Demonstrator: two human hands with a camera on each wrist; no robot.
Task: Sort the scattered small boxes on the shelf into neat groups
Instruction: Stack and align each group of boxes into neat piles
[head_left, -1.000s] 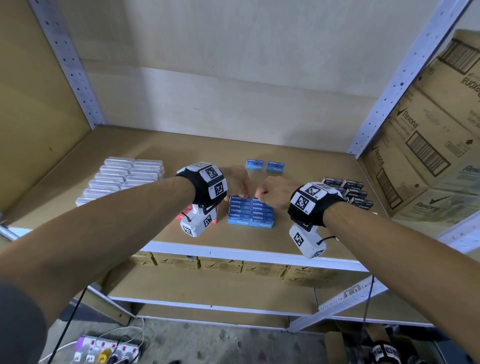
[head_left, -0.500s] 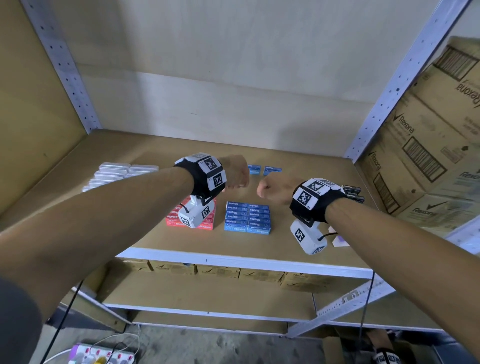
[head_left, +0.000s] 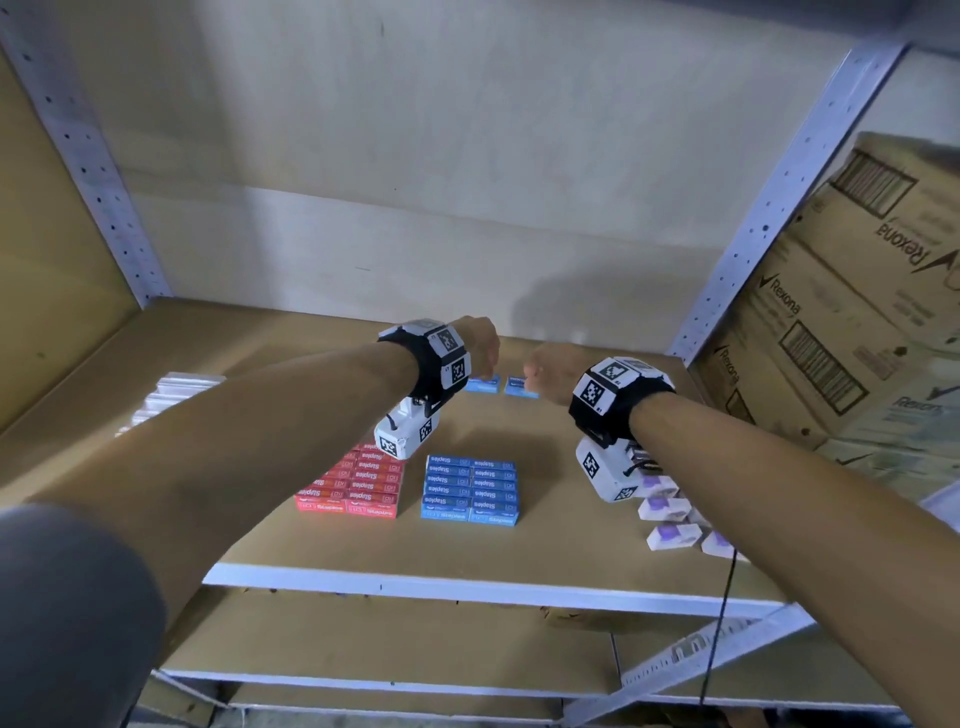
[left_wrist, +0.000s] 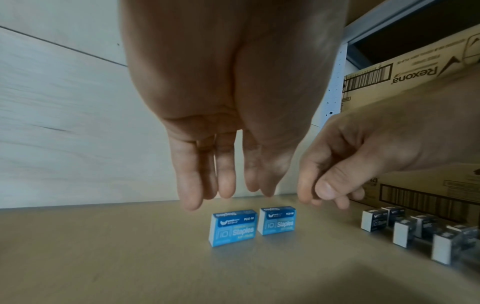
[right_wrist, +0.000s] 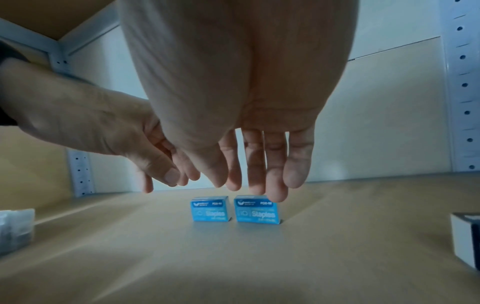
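Two loose blue staple boxes lie side by side far back on the shelf: the left one (head_left: 482, 384) (left_wrist: 232, 227) (right_wrist: 210, 208) and the right one (head_left: 520, 387) (left_wrist: 277, 220) (right_wrist: 257, 209). My left hand (head_left: 480, 348) (left_wrist: 223, 193) hangs just above the left box, fingers straight and pointing down, holding nothing. My right hand (head_left: 543, 371) (right_wrist: 254, 185) hovers above the right box, fingers extended, empty. A neat blue stack (head_left: 470, 486) and a red stack (head_left: 358, 483) stand nearer the front edge.
Silver boxes (head_left: 166, 397) are grouped at the left. Dark boxes (left_wrist: 405, 228) and white-purple boxes (head_left: 672, 512) sit at the right. Large Rexona cartons (head_left: 852, 312) fill the neighbouring bay past the metal upright (head_left: 769, 208). The shelf's white front edge (head_left: 467, 590) runs below.
Both hands have moved from above the blue stack farther back, to just over the two loose blue boxes. The view has tilted and drawn closer.
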